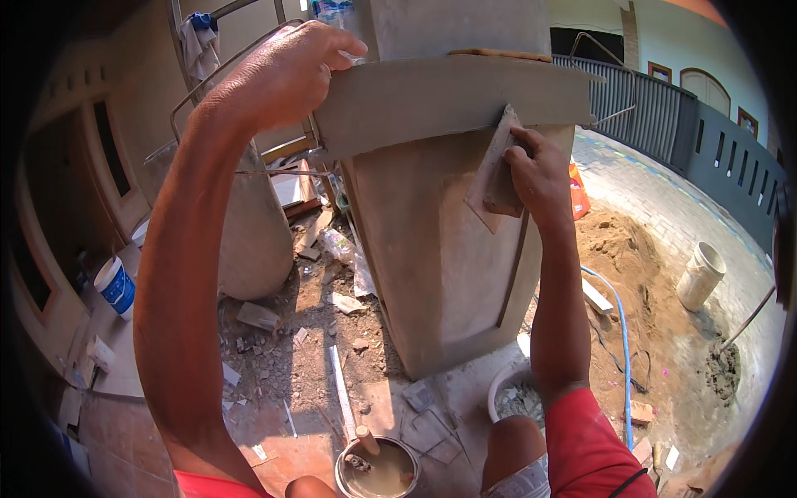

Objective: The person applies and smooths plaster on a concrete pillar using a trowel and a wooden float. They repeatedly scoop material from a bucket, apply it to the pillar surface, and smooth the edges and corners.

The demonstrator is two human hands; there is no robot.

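A grey plastered pillar (407, 249) tapers downward in front of me, with a wide, smooth cement ledge (452, 95) around its upper part. My left hand (290, 70) is raised to the ledge's left corner, its fingers curled over the edge and partly hidden. My right hand (535, 170) is closed around the grip of a plastering float (490, 174), a thin, cement-stained board. The float is tilted, its upper tip at the ledge's lower edge and its blade beside the pillar's face. A thin wooden strip (498, 56) lies on top of the ledge.
Below me stand a bucket of murky water (378, 469) with a wooden-handled tool and a tub of grey mix (516, 398). Rubble (290, 332) covers the ground at left. Right are a sand heap (618, 249), a blue hose (623, 332) and a white bucket (701, 276).
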